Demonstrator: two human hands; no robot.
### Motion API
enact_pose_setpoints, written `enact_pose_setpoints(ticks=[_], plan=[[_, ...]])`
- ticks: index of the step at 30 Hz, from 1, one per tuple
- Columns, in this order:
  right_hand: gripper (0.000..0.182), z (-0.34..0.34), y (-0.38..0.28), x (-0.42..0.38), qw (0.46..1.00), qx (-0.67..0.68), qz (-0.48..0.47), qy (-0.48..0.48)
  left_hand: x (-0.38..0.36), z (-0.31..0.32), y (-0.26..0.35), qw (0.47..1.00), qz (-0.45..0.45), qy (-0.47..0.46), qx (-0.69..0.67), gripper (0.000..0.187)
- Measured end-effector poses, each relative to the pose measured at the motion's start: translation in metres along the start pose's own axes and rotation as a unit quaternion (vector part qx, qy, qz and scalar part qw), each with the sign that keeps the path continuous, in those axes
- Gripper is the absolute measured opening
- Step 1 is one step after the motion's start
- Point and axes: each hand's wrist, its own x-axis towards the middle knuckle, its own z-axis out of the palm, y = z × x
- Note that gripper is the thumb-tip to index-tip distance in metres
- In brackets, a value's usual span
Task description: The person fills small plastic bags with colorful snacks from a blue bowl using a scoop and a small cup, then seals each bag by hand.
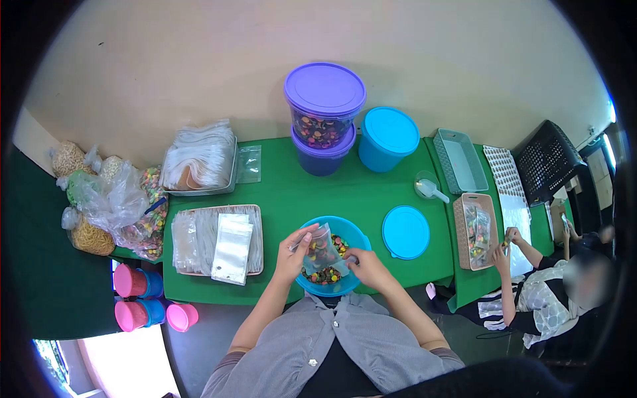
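Bag: we hold a clear plastic bag (pixel 322 247) with colorful pieces showing through it, over the open blue tub (pixel 340 224).
Left hand: our left hand (pixel 292 257) grips the bag's upper left side between thumb and fingers.
Right hand: our right hand (pixel 369 268) is partly closed beside the bag's lower right; we cannot tell what its fingers grip.
Tub edge: the round rim circles the bag, and the tub sits at the table's near edge, against our shirt.
Side room: green cloth (pixel 325 196) shows between the tub and the blue lid (pixel 406 232) on our right, and between the tub and the tray of flat bags (pixel 261 232) on our left.
Far side: two stacked purple-lidded tubs (pixel 325 89) and a closed blue tub (pixel 388 142) stand near the wall (pixel 232 66); a scoop (pixel 432 191) rests in a small clear cup.
Room: a co-worker (pixel 544 298) handles something small by the pink basket (pixel 458 219).
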Motion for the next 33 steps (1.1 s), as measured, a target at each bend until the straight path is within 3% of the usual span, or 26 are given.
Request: enact_pose_setpoints(ticks=[2,4,5,7,8,10,13,17,19,23,26,28,32,33], plan=[[0.020,0.009,0.009,0.001,0.999,-0.025,-0.028,-0.018,-0.002,0.003,0.006,1.000,0.008,0.007,-0.014,0.034],[0.024,0.012,0.006,0.001,0.995,-0.076,-0.049,0.030,-0.004,0.004,0.011,0.999,0.016,0.012,-0.027,0.034],[0.024,0.011,0.004,0.001,0.995,-0.076,-0.049,0.030,-0.004,0.005,0.013,0.998,0.056,0.021,-0.014,0.035],[0.025,-0.001,-0.029,-0.004,0.973,-0.025,-0.156,0.171,-0.004,0.003,0.011,0.995,0.098,0.030,0.000,0.037],[0.025,-0.007,-0.044,-0.007,0.973,-0.024,-0.156,0.171,-0.004,0.000,0.007,0.996,0.082,0.003,-0.015,0.035],[0.016,-0.017,-0.065,-0.012,0.954,0.236,-0.154,0.099,-0.008,0.002,0.016,0.997,0.066,-0.024,-0.031,0.035],[0.018,-0.015,-0.061,-0.009,0.928,0.289,-0.228,0.060,-0.016,0.015,0.024,0.998,0.011,-0.037,-0.056,0.033],[0.015,-0.008,-0.055,-0.007,0.906,0.375,-0.180,0.081,-0.016,0.022,0.016,0.995,0.072,-0.013,-0.074,0.022],[0.015,-0.002,-0.058,-0.006,0.882,0.414,-0.188,0.120,-0.020,0.022,0.023,0.997,0.004,-0.013,-0.080,0.018],[0.012,0.000,-0.071,-0.013,0.878,0.417,-0.193,0.131,-0.023,0.030,0.016,0.995,0.026,-0.014,-0.097,0.016],[0.010,-0.006,-0.074,-0.017,0.907,0.341,-0.186,0.162,-0.028,0.034,0.019,0.994,0.056,-0.014,-0.094,0.017],[0.013,-0.009,-0.080,-0.024,0.901,0.387,-0.142,0.132,-0.030,0.035,0.021,0.995,0.076,0.005,-0.068,0.020],[0.022,-0.023,-0.063,-0.019,0.923,0.318,-0.184,0.110,-0.027,0.030,0.033,0.996,0.047,0.011,-0.069,0.025],[0.026,-0.027,-0.059,-0.019,0.927,0.311,-0.190,0.093,-0.024,0.024,0.032,0.998,0.048,-0.032,-0.034,0.029]])
